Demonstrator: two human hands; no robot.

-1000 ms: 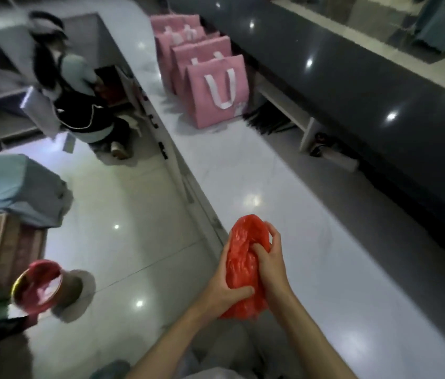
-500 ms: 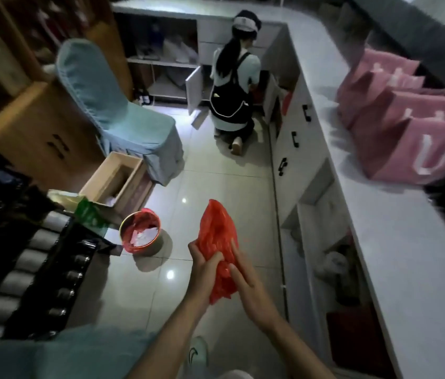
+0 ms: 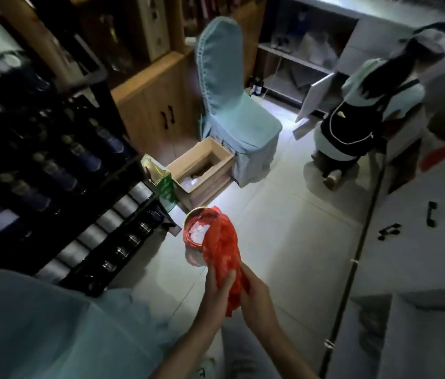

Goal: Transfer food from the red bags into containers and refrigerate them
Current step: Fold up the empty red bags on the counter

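Hands meet low in the view around a crumpled red bag [image 3: 222, 253]: the left hand [image 3: 217, 294] curls its fingers and thumb round the bag's lower part, and the right hand [image 3: 256, 292] grips it from the other side. Just beyond the hands, on the floor [image 3: 284, 242], stands a round bin [image 3: 196, 232] with a red liner and white scraps inside. Farther off past the bin sit an open cardboard box [image 3: 202, 170] and a covered chair [image 3: 232, 105], with a kneeling person [image 3: 358, 116] off to the right hand's side.
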